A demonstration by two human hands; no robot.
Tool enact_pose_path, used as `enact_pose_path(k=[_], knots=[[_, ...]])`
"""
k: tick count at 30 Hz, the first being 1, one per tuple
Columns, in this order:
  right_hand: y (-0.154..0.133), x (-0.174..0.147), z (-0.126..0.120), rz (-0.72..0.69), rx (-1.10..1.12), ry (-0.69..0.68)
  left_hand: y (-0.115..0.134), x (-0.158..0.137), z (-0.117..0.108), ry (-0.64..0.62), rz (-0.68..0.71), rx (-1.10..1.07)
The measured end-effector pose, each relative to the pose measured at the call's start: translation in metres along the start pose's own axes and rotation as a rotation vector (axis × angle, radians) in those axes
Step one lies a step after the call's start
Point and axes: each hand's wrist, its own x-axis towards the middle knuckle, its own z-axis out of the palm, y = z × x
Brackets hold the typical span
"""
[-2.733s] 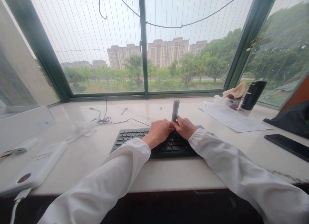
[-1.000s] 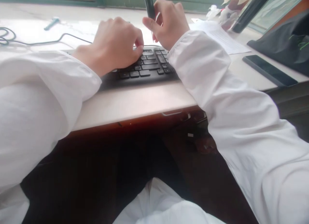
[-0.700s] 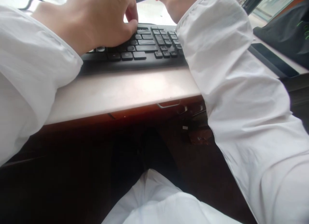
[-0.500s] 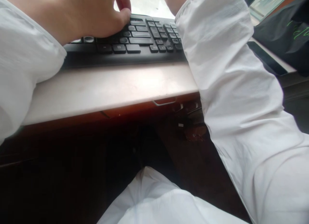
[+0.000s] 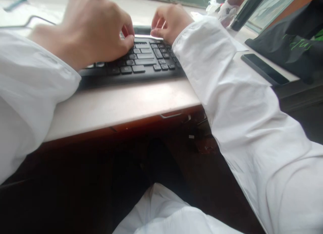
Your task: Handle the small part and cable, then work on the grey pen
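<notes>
My left hand is over the left part of a black keyboard. Its thumb bends toward the forefinger in a pinch near the keyboard's back edge, and what lies between them is hidden. Just past that edge, my right hand curls its thumb and fingers around one end of a slim dark bar-like object with a pale strip along its near side. The bar's other end reaches close to the left fingertips; whether they touch it I cannot tell. White sleeves cover both forearms.
The keyboard rests on a pale desktop with a drawer handle below its edge. To the right are a dark phone, a black bag with green lettering and crumpled white tissue. A black cable runs at the left.
The view has tilted up, bringing the right hand and the phone into sight. Against the keyboard, my right hand and the dark bar have come nearer; the left hand has shifted slightly toward me.
</notes>
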Motion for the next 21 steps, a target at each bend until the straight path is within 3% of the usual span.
enact_pose_path(k=[3, 8, 14, 18, 21], knots=[[-0.002, 0.004, -0.001, -0.02, -0.01, -0.014, 0.007, -0.001, -0.005, 0.025, -0.055, 0.077], [0.009, 0.014, 0.013, -0.02, 0.03, 0.035, 0.004, 0.0, -0.008, -0.04, -0.071, 0.047], [0.016, 0.018, 0.021, -0.043, 0.076, 0.029, -0.003, -0.008, -0.014, 0.014, -0.107, 0.043], [0.009, 0.014, 0.013, 0.004, 0.015, 0.149, -0.006, -0.008, -0.021, 0.05, -0.145, 0.056], [0.007, 0.011, 0.006, 0.042, -0.034, 0.203, -0.001, -0.012, -0.041, 0.081, -0.164, 0.084]])
